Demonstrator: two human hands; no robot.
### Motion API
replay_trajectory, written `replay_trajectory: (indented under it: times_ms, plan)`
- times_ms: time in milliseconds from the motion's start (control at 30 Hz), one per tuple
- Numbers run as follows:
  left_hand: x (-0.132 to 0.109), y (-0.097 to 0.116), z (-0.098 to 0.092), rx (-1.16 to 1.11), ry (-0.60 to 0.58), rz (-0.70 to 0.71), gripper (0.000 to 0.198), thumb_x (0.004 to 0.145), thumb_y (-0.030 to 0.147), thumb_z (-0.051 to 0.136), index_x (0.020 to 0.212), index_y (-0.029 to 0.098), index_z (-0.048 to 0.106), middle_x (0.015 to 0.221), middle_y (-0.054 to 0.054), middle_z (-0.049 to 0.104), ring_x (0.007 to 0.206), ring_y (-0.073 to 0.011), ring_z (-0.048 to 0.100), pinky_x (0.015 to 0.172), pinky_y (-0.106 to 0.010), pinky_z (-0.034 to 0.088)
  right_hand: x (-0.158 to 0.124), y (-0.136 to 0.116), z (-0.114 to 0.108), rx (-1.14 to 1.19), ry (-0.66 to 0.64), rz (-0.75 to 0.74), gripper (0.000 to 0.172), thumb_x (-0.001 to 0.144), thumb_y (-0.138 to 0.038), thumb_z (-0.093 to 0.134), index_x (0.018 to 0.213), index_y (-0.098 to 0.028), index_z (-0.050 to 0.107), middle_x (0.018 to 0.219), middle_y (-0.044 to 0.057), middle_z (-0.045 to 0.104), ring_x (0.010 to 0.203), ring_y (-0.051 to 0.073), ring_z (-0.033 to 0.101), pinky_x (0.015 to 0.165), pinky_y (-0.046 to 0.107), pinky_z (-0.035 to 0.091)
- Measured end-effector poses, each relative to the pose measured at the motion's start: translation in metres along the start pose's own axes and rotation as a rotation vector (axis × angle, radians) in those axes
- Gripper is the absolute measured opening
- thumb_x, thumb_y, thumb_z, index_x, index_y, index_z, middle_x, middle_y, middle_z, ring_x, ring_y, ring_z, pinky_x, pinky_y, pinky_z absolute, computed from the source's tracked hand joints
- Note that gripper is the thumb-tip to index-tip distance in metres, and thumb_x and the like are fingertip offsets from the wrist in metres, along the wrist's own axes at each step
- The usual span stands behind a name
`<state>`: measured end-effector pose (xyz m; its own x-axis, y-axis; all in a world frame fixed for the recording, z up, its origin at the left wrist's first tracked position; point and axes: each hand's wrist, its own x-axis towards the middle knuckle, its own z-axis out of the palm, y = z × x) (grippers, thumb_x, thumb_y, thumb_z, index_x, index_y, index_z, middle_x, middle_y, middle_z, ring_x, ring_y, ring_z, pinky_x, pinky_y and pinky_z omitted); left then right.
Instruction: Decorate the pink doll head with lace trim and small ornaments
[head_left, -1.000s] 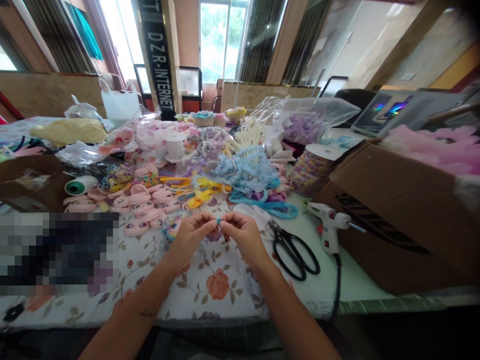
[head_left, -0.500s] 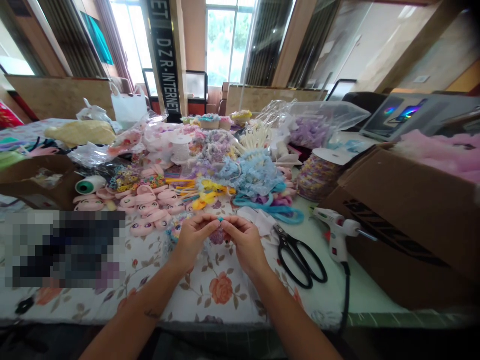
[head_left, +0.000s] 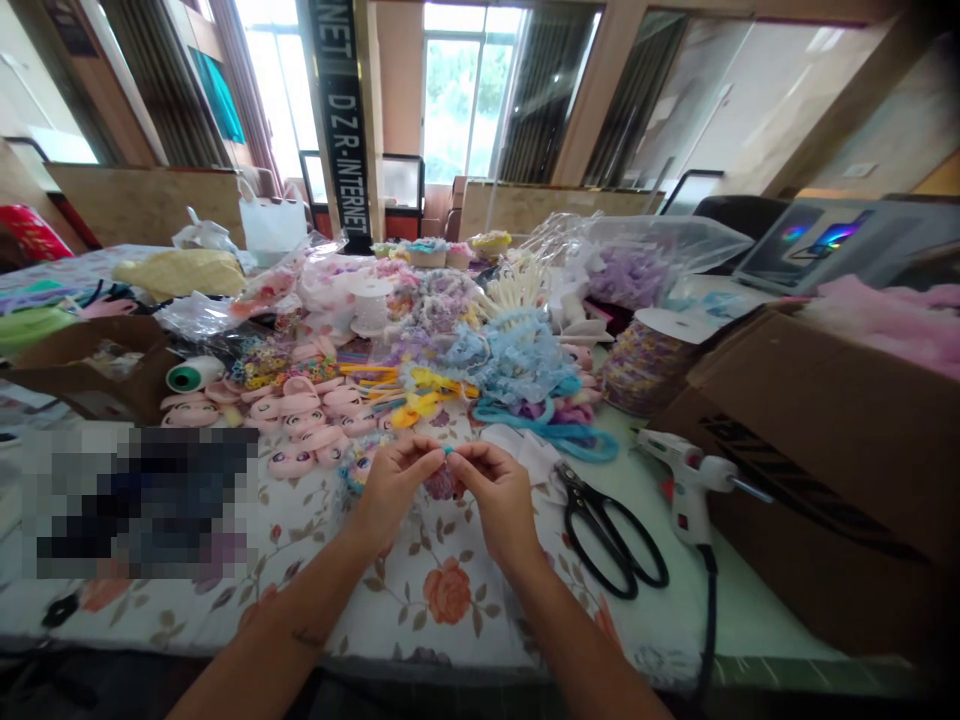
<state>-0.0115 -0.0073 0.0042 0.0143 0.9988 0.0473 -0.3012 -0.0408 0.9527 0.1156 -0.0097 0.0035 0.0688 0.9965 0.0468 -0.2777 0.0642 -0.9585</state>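
My left hand [head_left: 400, 485] and my right hand [head_left: 496, 490] meet above the flowered tablecloth [head_left: 397, 600], thumbs and forefingers pinched together. Between the fingertips sits a tiny turquoise piece [head_left: 448, 451], gripped from both sides; its kind is too small to make out. Just beyond my left hand lies a fuzzy blue-and-yellow doll piece [head_left: 358, 465], partly covered by the fingers. Black-handled scissors [head_left: 611, 530] rest on the cloth to the right of my right hand, blades pointing away. White fabric pieces [head_left: 517, 450] lie behind that hand.
A glue gun [head_left: 690, 490] stands by a cardboard box [head_left: 825, 440] on the right. Pink doll faces [head_left: 304, 415], yellow ribbons [head_left: 420, 400], blue lace [head_left: 517, 360] and a spool of trim [head_left: 649, 360] crowd the table's far part. A smaller box [head_left: 97, 370] stands at left.
The whole view has shifted slightly, with things now a little lower and to the right. Both hands keep their pinch on the turquoise piece.
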Motion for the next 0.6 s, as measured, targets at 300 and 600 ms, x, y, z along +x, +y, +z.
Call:
replay_trajectory:
  times_ms: [300,600]
  plan:
    - [0.002,-0.003,-0.004,-0.016,-0.050,-0.036,0.018,0.077,0.031,0.068,0.077,0.014,0.061,0.068,0.001,0.059,0.062,-0.0091,0.053,0.062,-0.021,0.043,0.002,-0.006,-0.010,-0.057,0.019,0.015,0.025,0.070,-0.039,0.073,0.079,-0.016,0.067,0.063,-0.001,0.063,0.055,0.012,0.055,0.052,0.022,0.045]
    - [0.005,-0.008,-0.010,-0.003,-0.058,-0.043,0.016,0.079,0.031,0.066,0.080,0.016,0.061,0.074,0.000,0.060,0.070,-0.0104,0.055,0.070,-0.022,0.045,-0.028,-0.022,-0.183,-1.078,0.879,-0.447,0.048,0.078,-0.045,0.050,0.105,-0.008,0.066,0.104,0.019,0.067,0.096,0.031,0.062,0.090,0.045,0.044]
